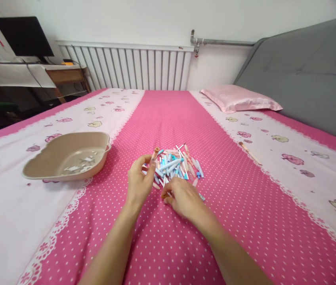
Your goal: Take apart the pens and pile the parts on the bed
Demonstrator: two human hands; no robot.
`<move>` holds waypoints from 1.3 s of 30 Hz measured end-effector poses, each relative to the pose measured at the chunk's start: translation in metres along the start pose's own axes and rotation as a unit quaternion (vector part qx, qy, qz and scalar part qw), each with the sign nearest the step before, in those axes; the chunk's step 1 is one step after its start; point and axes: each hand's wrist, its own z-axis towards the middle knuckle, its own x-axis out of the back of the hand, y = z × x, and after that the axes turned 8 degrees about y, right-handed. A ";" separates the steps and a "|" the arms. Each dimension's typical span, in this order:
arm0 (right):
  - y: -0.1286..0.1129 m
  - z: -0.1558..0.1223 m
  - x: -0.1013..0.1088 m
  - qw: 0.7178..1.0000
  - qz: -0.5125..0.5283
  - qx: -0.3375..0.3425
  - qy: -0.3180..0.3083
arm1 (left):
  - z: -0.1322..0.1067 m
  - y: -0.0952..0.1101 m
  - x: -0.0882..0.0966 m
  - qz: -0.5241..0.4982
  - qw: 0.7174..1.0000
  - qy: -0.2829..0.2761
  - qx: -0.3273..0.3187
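A pile of small pink, blue and white pens point(176, 164) lies on the pink dotted bedsheet point(168, 237). My left hand point(140, 182) is at the pile's left edge, fingers closed around a pinkish pen barrel point(155, 152) that points upward with its open end showing. My right hand point(182, 198) rests at the pile's near edge, knuckles up, fingers curled down onto a small piece I cannot make out.
A beige plastic basin point(67, 158) with several small white bits inside sits left of the pile. One loose pen point(249, 152) lies to the right. A pink pillow point(241, 99) and grey headboard point(304, 75) stand at the right, a radiator point(126, 67) behind.
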 end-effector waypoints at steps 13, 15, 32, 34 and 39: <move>0.003 -0.011 0.058 0.925 0.289 0.000 0.248 | 0.000 -0.005 -0.001 0.123 0.982 -0.008 -0.143; 0.003 -0.011 0.058 0.929 0.266 0.005 0.258 | 0.000 -0.004 -0.001 0.131 0.980 -0.010 -0.151; 0.003 -0.011 0.056 0.930 0.218 0.020 0.294 | -0.001 -0.003 -0.001 0.144 0.974 -0.016 -0.173; 0.003 -0.011 0.056 0.930 0.209 0.018 0.301 | -0.001 -0.004 -0.002 0.139 0.974 -0.024 -0.175; 0.005 -0.011 0.057 0.929 0.206 0.014 0.306 | -0.003 -0.001 -0.005 0.121 0.979 -0.039 -0.162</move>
